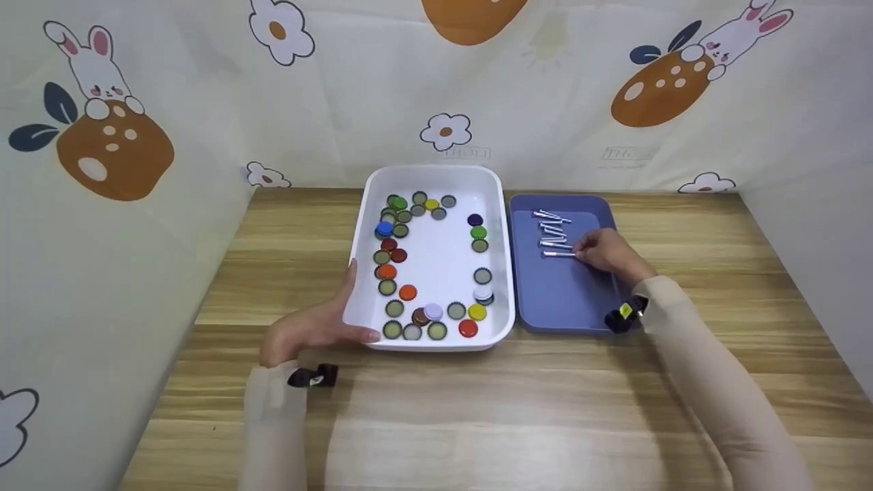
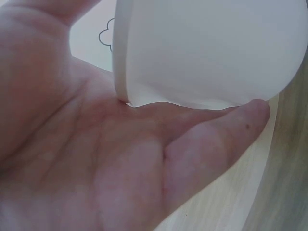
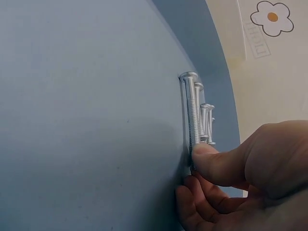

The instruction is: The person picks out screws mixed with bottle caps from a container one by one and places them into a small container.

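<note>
A white bin (image 1: 436, 345) stands on the wooden table, with bottle caps of many colours along its inner edges. My left hand (image 1: 320, 326) spreads around its near left corner, one digit along the side and another along the front. In the left wrist view the palm and a straight finger lie against the bin's outer wall (image 2: 211, 53). My right hand (image 1: 607, 254) is in the blue tray (image 1: 563, 300), pinching the threaded end of a silver screw (image 1: 558, 254) between thumb and fingers. Several more screws (image 1: 551, 228) lie in a row just beyond it.
The blue tray stands right beside the bin's right wall. Behind both hangs a pale patterned cloth (image 1: 368, 88), which also covers the left side. Wooden table surface (image 1: 477, 416) extends in front of the containers. A small black device (image 1: 314, 376) sits on my left wrist.
</note>
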`<state>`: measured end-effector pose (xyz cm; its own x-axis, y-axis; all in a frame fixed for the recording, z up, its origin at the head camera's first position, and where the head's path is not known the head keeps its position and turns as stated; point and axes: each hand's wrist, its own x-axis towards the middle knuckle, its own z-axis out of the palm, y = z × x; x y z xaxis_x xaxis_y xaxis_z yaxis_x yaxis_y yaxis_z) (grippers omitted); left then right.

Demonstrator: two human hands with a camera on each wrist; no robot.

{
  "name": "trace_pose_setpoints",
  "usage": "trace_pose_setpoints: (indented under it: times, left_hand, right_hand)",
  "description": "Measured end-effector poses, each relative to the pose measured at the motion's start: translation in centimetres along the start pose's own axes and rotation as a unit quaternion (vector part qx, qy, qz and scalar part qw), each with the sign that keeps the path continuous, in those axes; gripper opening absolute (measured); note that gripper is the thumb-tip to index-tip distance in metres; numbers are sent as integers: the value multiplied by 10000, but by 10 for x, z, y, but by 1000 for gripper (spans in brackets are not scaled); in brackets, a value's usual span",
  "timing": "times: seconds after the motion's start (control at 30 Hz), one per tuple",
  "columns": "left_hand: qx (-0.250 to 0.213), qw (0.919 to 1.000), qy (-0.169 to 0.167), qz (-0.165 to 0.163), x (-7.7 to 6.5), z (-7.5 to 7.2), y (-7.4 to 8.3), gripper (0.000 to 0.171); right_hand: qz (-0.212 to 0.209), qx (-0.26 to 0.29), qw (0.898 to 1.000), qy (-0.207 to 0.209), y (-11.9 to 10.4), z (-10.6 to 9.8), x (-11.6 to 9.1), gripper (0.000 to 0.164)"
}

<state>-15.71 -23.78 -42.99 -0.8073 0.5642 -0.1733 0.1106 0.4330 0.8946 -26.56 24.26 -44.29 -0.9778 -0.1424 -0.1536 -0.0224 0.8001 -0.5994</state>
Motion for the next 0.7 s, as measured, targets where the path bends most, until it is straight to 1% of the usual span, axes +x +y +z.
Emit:
trace_pose_setpoints:
  times: [0.13,0.4,0.6,0.7]
  left_hand:
    - [-60,10000,-26,-66,0,0,1,133]
    - [112,9992,-61,-385,-1,-1,3,133]
    - [148,9990,-30,-426,-2,-3,2,132]
    - [151,9993,-38,-338,-3,-1,0,132]
  right_hand:
    - [-20,-29,10000,-24,0,0,0,17]
    - [29,-6,10000,-43,0,0,0,17]
    - [150,59,9999,-30,-2,0,1,17]
    - [171,56,9998,-43,-2,0,1,18]
